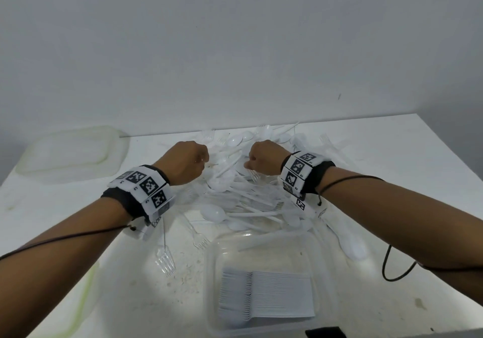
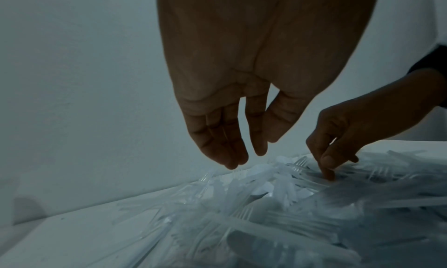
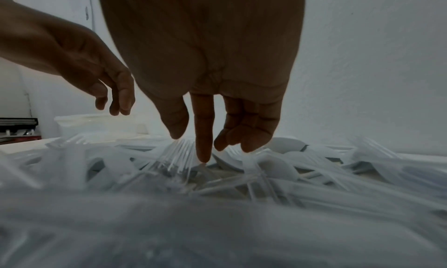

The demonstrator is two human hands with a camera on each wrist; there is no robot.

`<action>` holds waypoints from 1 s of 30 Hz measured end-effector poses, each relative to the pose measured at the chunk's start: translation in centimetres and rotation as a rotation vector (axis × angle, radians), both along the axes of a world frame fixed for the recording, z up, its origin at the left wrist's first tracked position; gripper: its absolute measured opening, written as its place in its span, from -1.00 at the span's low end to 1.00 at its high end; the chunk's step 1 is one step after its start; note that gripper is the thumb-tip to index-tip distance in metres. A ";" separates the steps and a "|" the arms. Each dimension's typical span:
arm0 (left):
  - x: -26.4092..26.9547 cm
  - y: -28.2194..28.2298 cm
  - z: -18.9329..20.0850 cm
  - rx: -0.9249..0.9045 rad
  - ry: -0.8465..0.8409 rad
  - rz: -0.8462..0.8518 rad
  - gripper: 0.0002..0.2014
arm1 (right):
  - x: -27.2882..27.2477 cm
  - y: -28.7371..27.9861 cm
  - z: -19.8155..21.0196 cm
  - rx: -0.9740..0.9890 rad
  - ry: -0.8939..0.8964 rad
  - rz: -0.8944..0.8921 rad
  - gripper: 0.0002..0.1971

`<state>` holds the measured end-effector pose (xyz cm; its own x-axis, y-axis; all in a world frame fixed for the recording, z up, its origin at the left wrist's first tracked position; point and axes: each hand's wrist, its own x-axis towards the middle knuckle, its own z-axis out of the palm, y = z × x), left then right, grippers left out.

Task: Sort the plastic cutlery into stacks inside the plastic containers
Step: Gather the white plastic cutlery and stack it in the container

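A heap of white and clear plastic cutlery (image 1: pixel 243 188) covers the middle of the white table. My left hand (image 1: pixel 187 162) hangs over its far left part with fingers pointing down and relaxed (image 2: pixel 232 153), holding nothing. My right hand (image 1: pixel 264 161) hovers over the far middle; its index finger (image 3: pixel 203 153) points straight down and touches a clear fork in the heap, the other fingers loosely bent. A clear container (image 1: pixel 321 248) near the front holds a neat stack of white cutlery (image 1: pixel 266 296).
A second clear container with a greenish rim (image 1: pixel 115 152) stands at the back left against the wall. Loose clear forks (image 1: pixel 166 259) lie in front of the heap. A lid edge (image 1: pixel 83 301) shows at the front left, a black cable (image 1: pixel 392 272) at the right.
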<state>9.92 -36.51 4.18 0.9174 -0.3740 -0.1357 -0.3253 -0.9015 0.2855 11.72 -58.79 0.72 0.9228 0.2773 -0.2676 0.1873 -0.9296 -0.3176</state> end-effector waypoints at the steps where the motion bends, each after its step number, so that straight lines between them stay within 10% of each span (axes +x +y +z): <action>1: 0.1 0.3 -0.1 -0.008 0.001 0.007 -0.75 | -0.1 -0.1 -0.1 0.006 0.006 0.000 -0.58; 6: 0.5 1.1 -1.1 -0.038 0.001 0.016 -0.77 | -0.6 -1.2 -0.4 0.049 0.013 0.034 -0.84; 30: 1.7 2.1 -1.4 -0.042 -0.027 0.033 -0.78 | -0.2 0.3 -0.1 -0.171 -0.047 0.088 -0.93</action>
